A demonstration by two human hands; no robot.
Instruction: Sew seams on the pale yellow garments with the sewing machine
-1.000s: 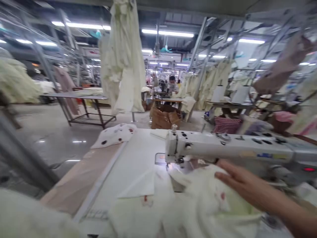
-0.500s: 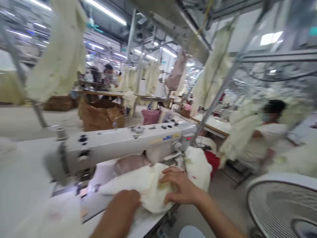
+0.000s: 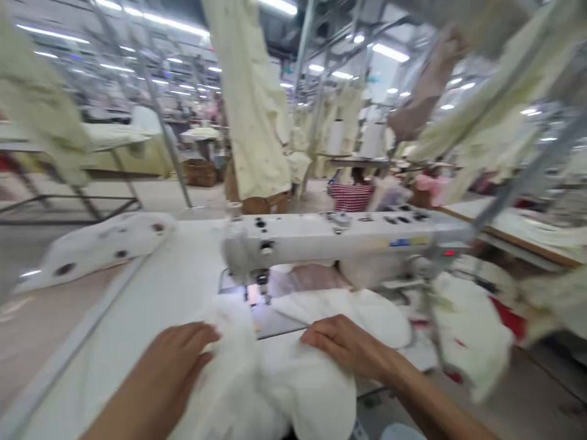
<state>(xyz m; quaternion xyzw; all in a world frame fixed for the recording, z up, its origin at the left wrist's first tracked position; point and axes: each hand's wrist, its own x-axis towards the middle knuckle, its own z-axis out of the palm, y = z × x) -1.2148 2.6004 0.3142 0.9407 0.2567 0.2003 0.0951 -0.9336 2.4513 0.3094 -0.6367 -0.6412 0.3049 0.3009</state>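
White tabletop [image 3: 178,275] spreads under my left grip [image 3: 178,351] and right grip [image 3: 351,345], the sewing machine [image 3: 339,238] just ahead. Pale cloth [image 3: 298,382] bunches between them, pinched by both. The needle end [image 3: 241,247], left of my left grip half a second ago, is now to its right.

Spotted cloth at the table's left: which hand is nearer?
Left. The left hand is to the right of the spotted cloth and nearer the camera; the right hand is much farther right, at the pale fabric.
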